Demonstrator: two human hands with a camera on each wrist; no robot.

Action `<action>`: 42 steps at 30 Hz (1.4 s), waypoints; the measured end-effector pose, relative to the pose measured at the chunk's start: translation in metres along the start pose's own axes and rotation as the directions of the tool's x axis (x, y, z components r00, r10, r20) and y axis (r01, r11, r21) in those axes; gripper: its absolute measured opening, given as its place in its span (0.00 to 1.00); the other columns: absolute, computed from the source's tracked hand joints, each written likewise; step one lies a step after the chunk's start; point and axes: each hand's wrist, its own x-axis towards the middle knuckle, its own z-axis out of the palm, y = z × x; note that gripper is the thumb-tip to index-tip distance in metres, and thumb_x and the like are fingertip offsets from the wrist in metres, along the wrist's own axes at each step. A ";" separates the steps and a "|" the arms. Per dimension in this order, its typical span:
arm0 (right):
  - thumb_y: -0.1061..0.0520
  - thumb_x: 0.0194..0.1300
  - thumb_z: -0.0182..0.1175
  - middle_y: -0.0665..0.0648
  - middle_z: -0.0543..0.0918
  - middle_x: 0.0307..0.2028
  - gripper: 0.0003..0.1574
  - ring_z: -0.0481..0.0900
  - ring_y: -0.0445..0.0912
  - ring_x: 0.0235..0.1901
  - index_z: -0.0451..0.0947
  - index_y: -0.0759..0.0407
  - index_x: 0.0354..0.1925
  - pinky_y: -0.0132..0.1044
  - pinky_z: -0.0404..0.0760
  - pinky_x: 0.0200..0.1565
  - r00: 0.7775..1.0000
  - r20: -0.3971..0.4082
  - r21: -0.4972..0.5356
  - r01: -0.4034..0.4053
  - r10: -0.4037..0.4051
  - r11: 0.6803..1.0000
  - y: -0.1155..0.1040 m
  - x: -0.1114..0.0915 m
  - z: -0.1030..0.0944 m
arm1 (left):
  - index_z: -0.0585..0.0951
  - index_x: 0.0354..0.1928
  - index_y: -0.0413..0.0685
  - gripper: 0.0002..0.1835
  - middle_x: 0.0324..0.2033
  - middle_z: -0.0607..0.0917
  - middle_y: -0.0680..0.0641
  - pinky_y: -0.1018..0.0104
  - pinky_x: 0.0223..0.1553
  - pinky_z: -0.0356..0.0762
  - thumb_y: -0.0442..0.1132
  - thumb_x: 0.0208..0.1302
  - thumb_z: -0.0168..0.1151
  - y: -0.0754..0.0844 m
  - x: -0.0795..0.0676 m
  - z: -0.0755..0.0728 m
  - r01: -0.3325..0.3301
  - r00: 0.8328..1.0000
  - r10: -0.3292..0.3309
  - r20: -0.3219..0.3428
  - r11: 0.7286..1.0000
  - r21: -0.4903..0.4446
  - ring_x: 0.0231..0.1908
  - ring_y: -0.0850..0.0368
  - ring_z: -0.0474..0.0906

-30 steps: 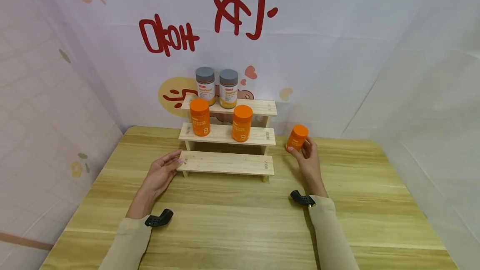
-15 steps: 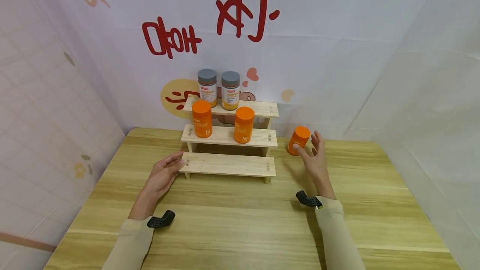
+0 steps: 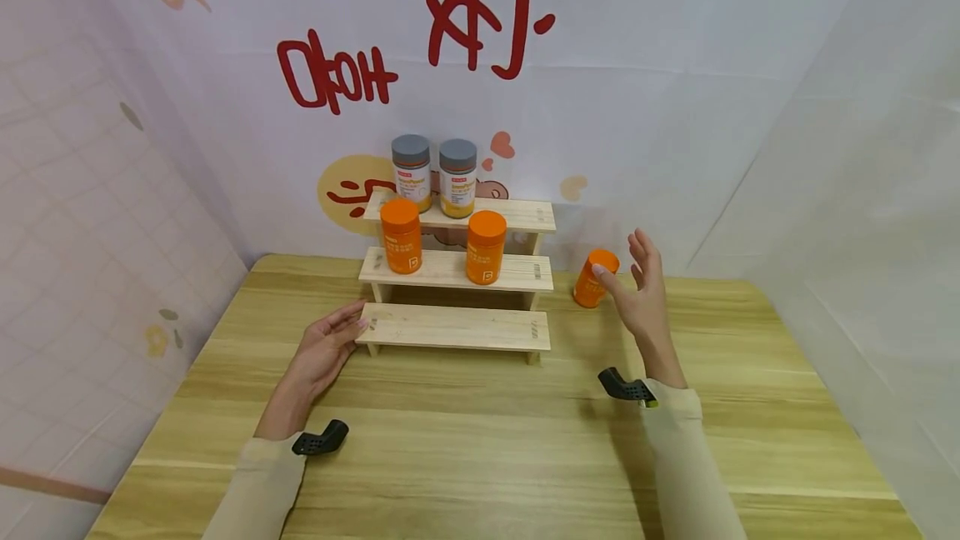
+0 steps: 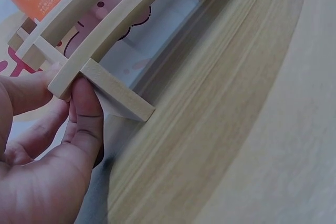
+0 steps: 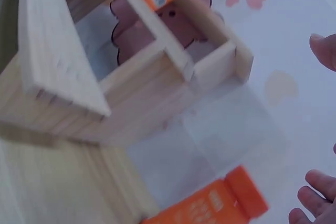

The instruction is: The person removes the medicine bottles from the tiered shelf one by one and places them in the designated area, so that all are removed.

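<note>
- Right hand [image 3: 639, 294], in my head view: fingers spread well away from the thumb, with nothing in their hold; my right wrist view shows thumb and fingertips apart from the lone orange bottle [image 3: 589, 286].
- The lone orange bottle stands on the table [image 3: 465, 440], between nine and ten o'clock from that hand and at three o'clock from the middle of the wooden rack [image 3: 457, 328].
- Left hand [image 3: 327, 350]: at the rack's eight o'clock, thumb and forefinger pinch the end of the lowest step, with only the board's thickness between them.
- Edges: a narrow gap parts the bottle from the rack's right end; the table's back edge and the white backdrop [image 3: 675, 148] lie near it, toward twelve. The table's right edge runs well apart from the right hand, toward four.
- Room: tabletop stretches toward six o'clock between the two sleeves.
- Hidden or cut off: in my head view the right thumb overlaps the bottle, covering part of its label. My right wrist view is blurred; its lower border crops the bottle's base, its right border most of the hand. In my left wrist view, some fingers are partly hidden.
</note>
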 end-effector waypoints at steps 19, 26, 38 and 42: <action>0.51 0.68 0.69 0.60 0.60 0.78 0.55 0.56 0.52 0.78 0.50 0.43 0.81 0.55 0.53 0.79 0.957 0.232 -0.002 0.177 -0.172 0.984 -0.062 0.020 0.032 | 0.57 0.78 0.31 0.36 0.49 0.81 0.59 0.77 0.52 0.80 0.32 0.74 0.61 0.000 -0.002 0.000 0.002 1.000 -0.003 0.012 1.000 0.017 0.51 0.69 0.78; 0.49 0.69 0.68 0.59 0.61 0.78 0.53 0.59 0.51 0.77 0.49 0.44 0.81 0.55 0.55 0.79 0.938 0.310 -0.023 0.171 -0.156 0.985 -0.081 0.029 0.047 | 0.57 0.78 0.31 0.37 0.49 0.81 0.60 0.77 0.52 0.80 0.32 0.74 0.61 0.001 -0.002 0.001 0.002 1.000 -0.003 0.020 1.000 0.028 0.51 0.69 0.79; 0.48 0.72 0.64 0.60 0.64 0.77 0.49 0.63 0.55 0.76 0.50 0.46 0.81 0.56 0.60 0.77 0.903 0.410 -0.006 0.144 -0.129 0.990 -0.101 0.047 0.072 | 0.59 0.78 0.34 0.36 0.50 0.81 0.60 0.78 0.51 0.80 0.34 0.74 0.61 0.001 -0.002 -0.002 0.014 1.000 -0.014 0.013 0.999 0.037 0.51 0.69 0.79; 0.44 0.72 0.64 0.58 0.66 0.76 0.50 0.65 0.55 0.75 0.50 0.45 0.81 0.56 0.63 0.76 0.899 0.430 -0.022 0.107 -0.087 0.994 -0.106 0.056 0.077 | 0.59 0.78 0.35 0.36 0.51 0.80 0.60 0.78 0.50 0.79 0.35 0.74 0.61 0.002 -0.001 -0.002 0.014 1.000 -0.015 0.021 0.999 0.051 0.52 0.70 0.78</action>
